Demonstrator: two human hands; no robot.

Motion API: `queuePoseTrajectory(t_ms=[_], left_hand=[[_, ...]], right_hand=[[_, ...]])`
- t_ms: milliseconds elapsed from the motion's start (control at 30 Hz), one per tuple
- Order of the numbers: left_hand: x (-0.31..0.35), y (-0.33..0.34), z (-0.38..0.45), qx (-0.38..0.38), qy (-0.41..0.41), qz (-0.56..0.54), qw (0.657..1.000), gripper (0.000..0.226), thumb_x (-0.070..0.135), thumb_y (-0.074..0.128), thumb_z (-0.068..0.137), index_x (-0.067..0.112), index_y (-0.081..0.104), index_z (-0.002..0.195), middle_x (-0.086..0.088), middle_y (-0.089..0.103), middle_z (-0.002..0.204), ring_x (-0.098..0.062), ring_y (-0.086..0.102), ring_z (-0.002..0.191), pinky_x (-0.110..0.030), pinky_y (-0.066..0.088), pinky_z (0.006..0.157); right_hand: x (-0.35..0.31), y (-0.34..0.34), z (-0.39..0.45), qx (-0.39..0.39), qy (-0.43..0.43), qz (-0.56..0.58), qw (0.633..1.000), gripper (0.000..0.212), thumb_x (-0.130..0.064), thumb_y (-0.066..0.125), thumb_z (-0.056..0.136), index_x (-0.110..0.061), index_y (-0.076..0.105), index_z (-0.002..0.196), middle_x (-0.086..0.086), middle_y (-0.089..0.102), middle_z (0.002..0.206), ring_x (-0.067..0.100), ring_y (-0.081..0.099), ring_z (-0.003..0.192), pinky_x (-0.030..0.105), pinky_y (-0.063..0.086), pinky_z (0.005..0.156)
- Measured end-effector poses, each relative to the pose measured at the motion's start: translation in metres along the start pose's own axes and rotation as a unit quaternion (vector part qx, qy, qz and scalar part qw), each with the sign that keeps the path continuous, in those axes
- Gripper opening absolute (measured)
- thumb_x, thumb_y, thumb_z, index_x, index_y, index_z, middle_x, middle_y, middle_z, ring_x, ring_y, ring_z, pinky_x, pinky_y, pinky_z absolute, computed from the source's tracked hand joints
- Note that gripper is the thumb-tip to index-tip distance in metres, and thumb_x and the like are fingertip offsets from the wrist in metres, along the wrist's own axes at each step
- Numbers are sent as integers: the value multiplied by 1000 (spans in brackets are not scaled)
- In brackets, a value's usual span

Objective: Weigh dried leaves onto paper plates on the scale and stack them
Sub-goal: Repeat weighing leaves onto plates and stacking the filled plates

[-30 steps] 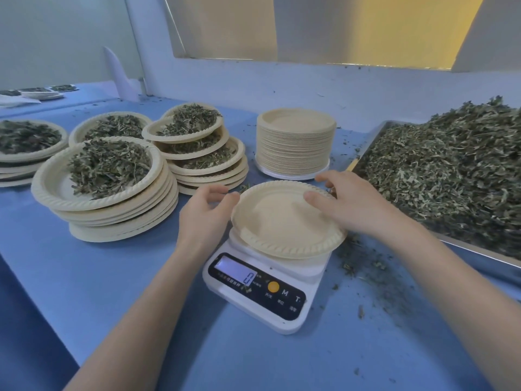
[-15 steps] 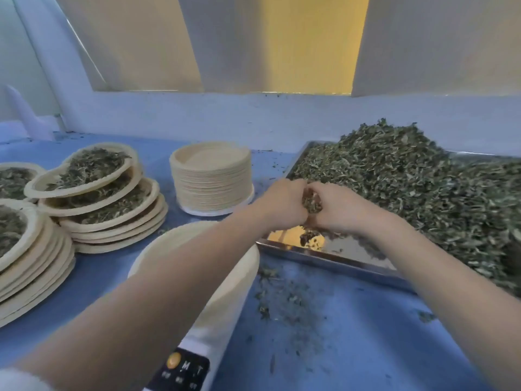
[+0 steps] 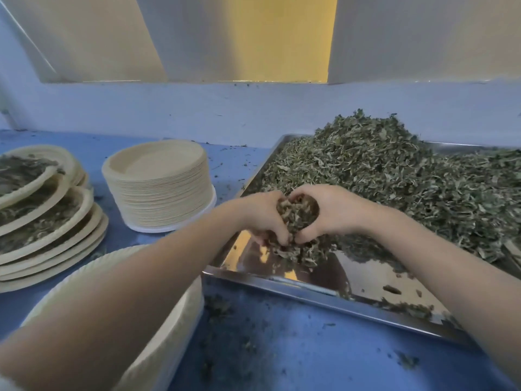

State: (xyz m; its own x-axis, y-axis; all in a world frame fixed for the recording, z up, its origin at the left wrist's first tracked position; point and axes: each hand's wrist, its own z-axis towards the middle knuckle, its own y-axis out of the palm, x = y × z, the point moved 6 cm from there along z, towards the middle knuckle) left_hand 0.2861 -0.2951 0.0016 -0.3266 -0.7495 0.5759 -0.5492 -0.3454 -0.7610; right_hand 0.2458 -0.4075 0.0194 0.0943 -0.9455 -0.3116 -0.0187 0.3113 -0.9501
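Observation:
A big heap of dried green leaves (image 3: 400, 182) fills a shiny metal tray (image 3: 324, 289) on the right. My left hand (image 3: 258, 214) and my right hand (image 3: 331, 211) are cupped together over the tray's near left corner, gripping a clump of dried leaves (image 3: 296, 218) between them; loose leaves hang below the fingers. An empty paper plate (image 3: 180, 320) lies at the lower left, mostly hidden under my left forearm. The scale beneath it is out of sight.
A tall stack of empty paper plates (image 3: 160, 187) stands left of the tray. Leaf-filled plates (image 3: 48, 221) are stacked at the far left. Leaf crumbs litter the blue table (image 3: 282, 348). A pale wall ledge (image 3: 253, 108) runs behind.
Both hands left the empty plate on the scale, reached right into the tray, and gathered leaves; the clump between them is now larger and lifted slightly off the tray floor.

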Motion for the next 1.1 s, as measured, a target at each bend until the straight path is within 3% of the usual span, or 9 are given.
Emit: queuePoseTrajectory(t_ms=[100, 200, 300, 467, 567, 667, 833, 933, 1100], left_hand=[[-3, -9, -10, -18, -45, 44, 998, 100, 10, 82, 67, 28, 22, 144, -10, 54, 111, -17, 60, 63, -24, 55, 49], [3, 9, -14, -31, -47, -17, 998, 85, -2, 77, 68, 17, 32, 137, -9, 52, 106, -25, 66, 74, -31, 59, 57], [5, 17, -13, 10, -42, -104, 994, 71, -14, 68, 70, 7, 36, 129, -17, 52, 109, -33, 65, 83, -41, 57, 68], [11, -2, -31, 60, -5, -193, 979, 85, -17, 68, 69, 15, 32, 139, -18, 44, 126, -37, 64, 92, -45, 58, 72], [17, -11, -48, 58, 10, -225, 973, 94, -20, 64, 71, 20, 26, 146, -20, 35, 138, -39, 65, 94, -44, 58, 73], [20, -13, -62, 44, 11, -218, 975, 80, -19, 60, 76, 16, 32, 143, -22, 38, 136, -40, 65, 93, -34, 58, 58], [17, -18, -79, 70, 22, -215, 974, 69, -20, 58, 79, 4, 35, 140, -25, 45, 126, -30, 67, 78, -28, 57, 55], [14, -29, -98, 88, 39, -201, 975, 66, -18, 63, 76, 1, 40, 135, -12, 52, 99, -21, 66, 66, -24, 57, 54], [-11, -64, -149, 104, 37, -189, 976, 38, -19, 61, 76, -2, 56, 110, -24, 65, 90, -30, 68, 73, -33, 58, 66]], right_hand=[[5, -1, -8, -63, 43, -56, 996, 111, -67, 77, 40, -33, 35, 137, -6, 43, 113, 17, 58, 95, 36, 54, 81], [-3, 21, -6, -122, 64, -28, 990, 99, -52, 83, 50, -22, 38, 133, -3, 52, 104, 15, 64, 77, 28, 56, 62], [-12, 23, 0, -64, 59, 19, 996, 64, -29, 81, 63, -16, 46, 115, 4, 59, 103, 16, 64, 73, 24, 49, 52], [-21, -4, -9, 33, 46, 108, 993, 75, -15, 80, 66, -23, 45, 131, -2, 52, 95, 4, 58, 62, 16, 45, 40], [-35, -21, -14, 63, 28, 140, 988, 68, -13, 82, 64, -27, 55, 125, -3, 56, 93, 8, 62, 64, 18, 50, 43], [-49, -26, -17, 69, 27, 151, 986, 44, -13, 80, 67, -25, 66, 107, 0, 63, 86, 18, 68, 66, 30, 59, 58], [-69, -29, -29, 92, 24, 185, 978, 34, -7, 78, 69, -20, 67, 98, 1, 64, 76, 5, 61, 47, 19, 51, 46], [-85, -34, -35, 91, 9, 193, 977, 39, -7, 77, 69, -15, 68, 106, 8, 69, 78, 19, 68, 64, 35, 60, 64], [-142, -37, -37, 90, -53, 223, 969, 39, -13, 78, 68, -19, 69, 105, 8, 66, 97, 21, 66, 85, 40, 57, 80]])
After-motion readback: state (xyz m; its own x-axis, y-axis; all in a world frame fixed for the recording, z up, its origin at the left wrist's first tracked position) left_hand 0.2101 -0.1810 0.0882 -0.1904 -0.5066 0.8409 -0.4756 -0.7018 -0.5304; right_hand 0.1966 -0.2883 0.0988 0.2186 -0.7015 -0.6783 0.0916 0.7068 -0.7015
